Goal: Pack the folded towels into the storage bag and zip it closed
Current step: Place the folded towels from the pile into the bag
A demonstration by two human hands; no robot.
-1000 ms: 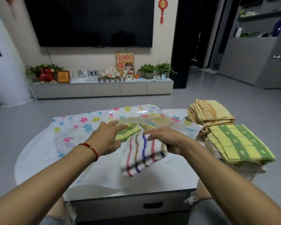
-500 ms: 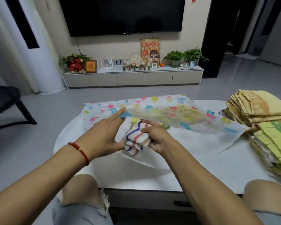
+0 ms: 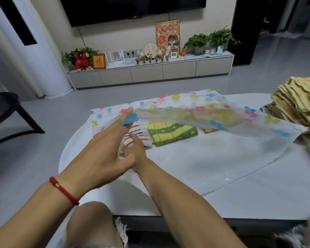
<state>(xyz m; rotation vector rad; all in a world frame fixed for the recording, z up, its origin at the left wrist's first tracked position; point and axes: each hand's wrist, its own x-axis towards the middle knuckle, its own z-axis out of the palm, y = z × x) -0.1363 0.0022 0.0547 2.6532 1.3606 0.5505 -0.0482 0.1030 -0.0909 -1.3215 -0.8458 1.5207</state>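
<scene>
The translucent flower-print storage bag [image 3: 209, 158] lies open on the white table [image 3: 258, 199]. My left hand [image 3: 104, 154] holds its top flap [image 3: 204, 119] up, pinched between two outstretched fingers. Reaching into the mouth, my right hand [image 3: 135, 149] rests on a white towel with coloured stripes [image 3: 141, 134] at the bag's left end. A green and yellow checked towel [image 3: 172, 134] lies inside beside it. Further right under the flap a tan towel [image 3: 208, 130] shows only its edge. More folded towels [image 3: 297, 106] are stacked at the table's right edge.
My bare knees [image 3: 91, 224] are against the table's near edge. A black chair [image 3: 5, 111] stands on the floor to the left. A low TV cabinet [image 3: 150, 72] with plants and ornaments runs along the far wall.
The striped towel has gone from the bag's mouth to inside it, next to the green towel. My left hand has lifted the flap higher. My view has swung left.
</scene>
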